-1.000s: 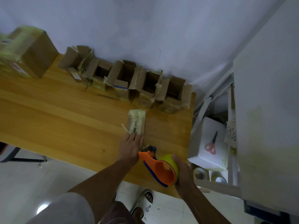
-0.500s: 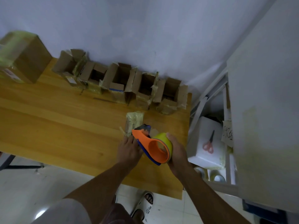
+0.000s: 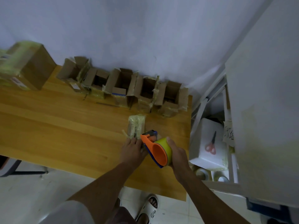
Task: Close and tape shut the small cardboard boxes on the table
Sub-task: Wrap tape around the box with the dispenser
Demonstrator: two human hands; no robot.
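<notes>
The dispenser (image 3: 157,148) has been raised from the table (image 3: 64,126) to the box (image 3: 135,126). It is gripped by the right hand (image 3: 177,153); the box's near end is pressed by the left hand (image 3: 131,151), fingers straight.

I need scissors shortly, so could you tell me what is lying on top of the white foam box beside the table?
Red-handled scissors lie on the white foam box. What the box holds is hidden.

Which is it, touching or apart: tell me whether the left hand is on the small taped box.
Touching. The head view shows the left hand with its fingertips pressed on the near end of the small taped box, no gap between them.
</notes>
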